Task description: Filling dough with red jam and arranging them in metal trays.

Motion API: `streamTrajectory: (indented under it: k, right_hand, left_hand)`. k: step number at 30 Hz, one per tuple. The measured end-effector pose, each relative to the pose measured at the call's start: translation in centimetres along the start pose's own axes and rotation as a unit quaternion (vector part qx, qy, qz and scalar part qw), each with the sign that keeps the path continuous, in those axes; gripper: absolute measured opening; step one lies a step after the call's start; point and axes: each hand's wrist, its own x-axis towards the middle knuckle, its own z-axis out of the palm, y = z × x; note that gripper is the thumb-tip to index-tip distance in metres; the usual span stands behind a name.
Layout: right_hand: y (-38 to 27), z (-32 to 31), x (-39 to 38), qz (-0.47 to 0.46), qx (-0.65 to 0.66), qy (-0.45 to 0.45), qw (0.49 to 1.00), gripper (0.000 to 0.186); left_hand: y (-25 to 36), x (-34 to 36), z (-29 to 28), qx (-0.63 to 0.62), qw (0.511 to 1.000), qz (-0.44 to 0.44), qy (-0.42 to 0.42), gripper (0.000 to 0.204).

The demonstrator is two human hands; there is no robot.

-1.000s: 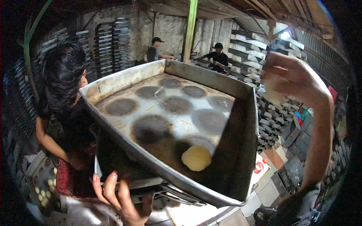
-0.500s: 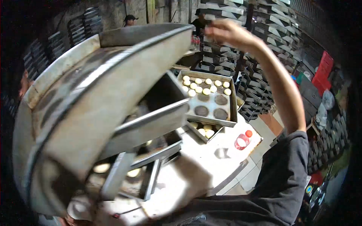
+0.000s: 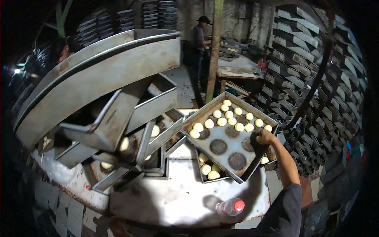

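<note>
My right hand (image 3: 266,137) is closed at the right wall of a square metal baking tray (image 3: 224,147), its fingers curled over the rim. Pale round dough balls (image 3: 239,127) lie in the tray's far half, while dark round marks show on the bare near half. Beneath it sits another tray (image 3: 213,181) with more dough balls. A dim skin-toned shape at the lower edge, left of my body, looks like part of my left hand (image 3: 118,226); its fingers cannot be made out.
Leaning metal trays (image 3: 106,75) pile up on the left of the white table (image 3: 177,197), some holding dough balls. A clear bottle with a red cap (image 3: 233,206) stands near the front. Tall tray stacks (image 3: 300,51) line the right; a person (image 3: 201,39) stands behind a wooden post (image 3: 215,51).
My right hand has come down from above the table onto the tray's right rim. The view has swung, so the trays and the bottle appear shifted.
</note>
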Motion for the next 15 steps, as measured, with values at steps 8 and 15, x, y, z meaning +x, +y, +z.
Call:
streamTrajectory:
  k: [8, 15]
  right_hand:
    - [-21.3, -7.0, -30.4, -0.454, 0.183, 0.227, 0.842, 0.026]
    - [-39.5, 1.9, -50.5, -0.593, 0.388, -0.153, 0.689, 0.020]
  left_hand:
    - [6.9, -4.8, 0.7, -0.538, 0.672, -0.234, -0.451, 0.049]
    - [-1.8, -2.1, -10.1, -0.447, 0.760, -0.411, -0.232, 0.028]
